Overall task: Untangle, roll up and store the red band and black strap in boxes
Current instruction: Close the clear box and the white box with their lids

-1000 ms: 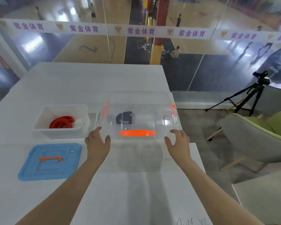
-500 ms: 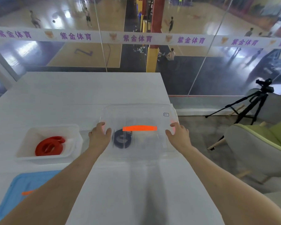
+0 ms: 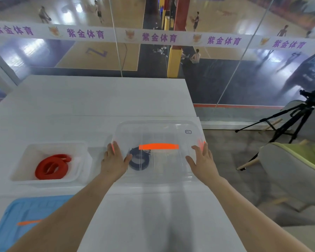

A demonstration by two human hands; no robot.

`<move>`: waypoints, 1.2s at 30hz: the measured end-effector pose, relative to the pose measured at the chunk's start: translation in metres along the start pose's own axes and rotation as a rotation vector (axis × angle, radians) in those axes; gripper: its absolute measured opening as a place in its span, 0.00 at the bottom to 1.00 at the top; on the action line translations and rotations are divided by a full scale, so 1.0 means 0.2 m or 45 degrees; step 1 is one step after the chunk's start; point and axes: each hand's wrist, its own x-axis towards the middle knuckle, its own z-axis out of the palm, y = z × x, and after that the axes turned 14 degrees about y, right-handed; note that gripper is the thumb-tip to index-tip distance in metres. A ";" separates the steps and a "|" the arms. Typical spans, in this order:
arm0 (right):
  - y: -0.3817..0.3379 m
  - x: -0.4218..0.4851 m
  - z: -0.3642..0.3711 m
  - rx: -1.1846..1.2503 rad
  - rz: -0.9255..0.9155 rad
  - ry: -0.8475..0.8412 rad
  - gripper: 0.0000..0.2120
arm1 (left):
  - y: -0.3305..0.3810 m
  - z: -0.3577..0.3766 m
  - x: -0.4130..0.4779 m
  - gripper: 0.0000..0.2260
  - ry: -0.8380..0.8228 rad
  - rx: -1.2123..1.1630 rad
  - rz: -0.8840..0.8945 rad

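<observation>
Lowered since a second ago, the clear lid [image 3: 164, 128] is now laid flat over the clear box [image 3: 158, 180], where it had been held tilted up. At the near left, a blue lid [image 3: 16, 215] is seen lying on the desk [image 3: 98, 99]. Farther on, the left hand [image 3: 115, 160] is pressed flat on the clear lid's left edge and the right hand [image 3: 202, 160] on its right edge, fingers straight, nothing gripped. The black strap [image 3: 139, 161] is seen rolled up inside the clear box, through the lid, just right of the left thumb. The red band [image 3: 51, 167] is coiled in the open white box [image 3: 49, 180] to the left. A tripod [image 3: 289, 120] is stood at the far right, off the desk.
</observation>
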 end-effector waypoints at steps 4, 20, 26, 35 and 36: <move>-0.01 -0.01 0.00 -0.096 -0.028 0.005 0.26 | 0.01 0.00 0.00 0.41 -0.032 0.103 0.019; -0.41 -0.40 -0.21 -0.104 -0.376 0.107 0.18 | 0.14 -0.22 -0.59 0.28 0.158 0.172 0.417; -0.67 -0.75 -0.12 -0.088 -0.576 0.101 0.20 | -0.16 -0.33 -0.90 0.27 0.193 0.188 0.320; -1.23 -1.19 0.26 -0.056 -0.602 -0.077 0.20 | -0.93 -0.51 -1.01 0.25 0.148 0.260 0.199; -1.31 -1.23 0.32 -0.055 -0.592 -0.087 0.20 | -1.03 -0.53 -0.99 0.25 0.142 0.258 0.193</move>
